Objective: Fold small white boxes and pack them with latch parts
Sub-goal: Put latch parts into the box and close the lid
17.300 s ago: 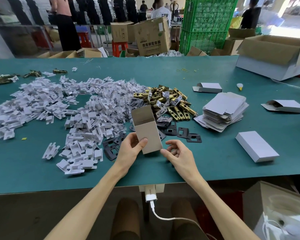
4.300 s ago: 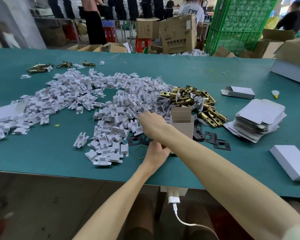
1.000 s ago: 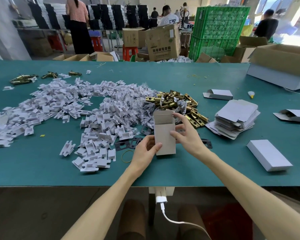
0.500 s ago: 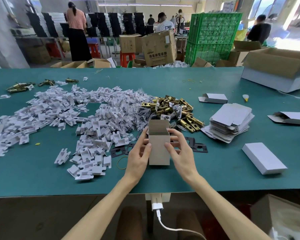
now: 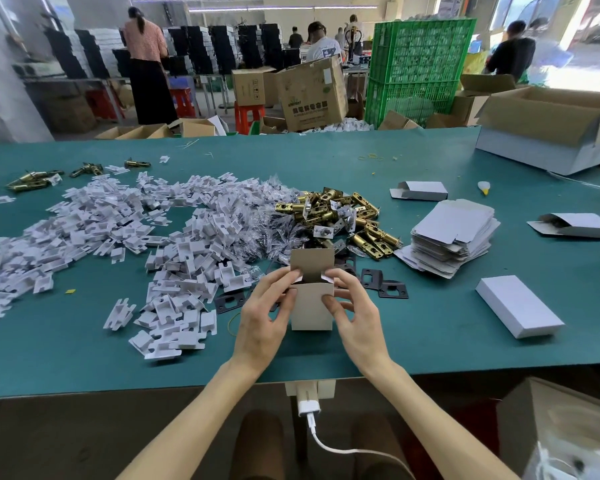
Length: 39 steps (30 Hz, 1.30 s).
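Grips box upright near table's front edge, left hand and right hand pinching side flaps inward; risks crooked flaps jamming lid.

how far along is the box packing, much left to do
Done: one closed white box lies flat on the right. In hand: the left hand and right hand hold an upright box, lid flap up, pinching its side flaps; its contents are hidden. Left: a stack of flat box blanks, a heap of brass latches and a big spread of white inserts, so most of the job remains.
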{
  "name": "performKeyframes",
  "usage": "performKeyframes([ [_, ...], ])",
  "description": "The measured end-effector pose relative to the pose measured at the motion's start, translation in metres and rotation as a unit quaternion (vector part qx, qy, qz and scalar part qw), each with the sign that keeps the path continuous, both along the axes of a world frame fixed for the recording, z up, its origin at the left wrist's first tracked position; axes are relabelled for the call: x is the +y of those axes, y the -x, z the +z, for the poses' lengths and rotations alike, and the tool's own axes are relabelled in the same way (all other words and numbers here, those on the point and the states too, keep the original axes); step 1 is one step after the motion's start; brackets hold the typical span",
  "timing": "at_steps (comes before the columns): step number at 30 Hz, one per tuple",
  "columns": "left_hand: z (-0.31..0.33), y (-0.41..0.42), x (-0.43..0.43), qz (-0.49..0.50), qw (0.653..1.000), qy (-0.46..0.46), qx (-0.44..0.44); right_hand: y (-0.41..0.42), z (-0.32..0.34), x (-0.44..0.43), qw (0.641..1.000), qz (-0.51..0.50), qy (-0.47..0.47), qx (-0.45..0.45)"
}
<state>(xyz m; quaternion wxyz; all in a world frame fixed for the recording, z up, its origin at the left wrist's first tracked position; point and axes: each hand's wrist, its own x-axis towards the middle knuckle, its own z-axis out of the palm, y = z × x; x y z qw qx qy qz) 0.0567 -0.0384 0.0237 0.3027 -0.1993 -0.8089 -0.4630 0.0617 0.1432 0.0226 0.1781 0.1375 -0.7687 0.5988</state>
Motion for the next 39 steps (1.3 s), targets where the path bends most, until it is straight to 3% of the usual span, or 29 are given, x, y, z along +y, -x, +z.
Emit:
performKeyframes([
  [3, 0.008, 0.003, -0.001, -0.007, 0.999, -0.028, -0.026, -0.002, 0.0, 0.0, 1.0, -0.002, 0.001, 0.001],
  [8, 0.03, 0.007, 0.003, -0.058, 0.962, -0.198, -0.18, -0.002, -0.001, 0.001, 1.0, -0.006, 0.005, -0.008],
  [10, 0.034, 0.008, 0.001, -0.082, 0.938, -0.249, -0.228, -0.003, -0.001, 0.001, 1.0, -0.005, 0.004, -0.013],
  [14, 0.035, 0.008, 0.002, -0.154, 0.857, -0.392, -0.296, -0.003, 0.001, 0.002, 1.0, 0.0, 0.001, -0.017],
  [16, 0.034, 0.009, 0.007, -0.154, 0.843, -0.419, -0.3, -0.003, 0.002, 0.002, 1.0, 0.001, 0.002, -0.02],
  [21, 0.037, 0.011, 0.017, -0.167, 0.864, -0.337, -0.333, -0.004, 0.003, 0.002, 1.0, 0.002, 0.004, -0.023],
  [29, 0.039, 0.01, 0.008, -0.206, 0.864, -0.325, -0.324, -0.003, 0.009, 0.005, 0.999, 0.011, 0.011, -0.043],
  [39, 0.04, 0.006, 0.002, -0.178, 0.919, -0.219, -0.277, 0.001, 0.011, 0.011, 0.996, 0.003, 0.029, -0.081],
])
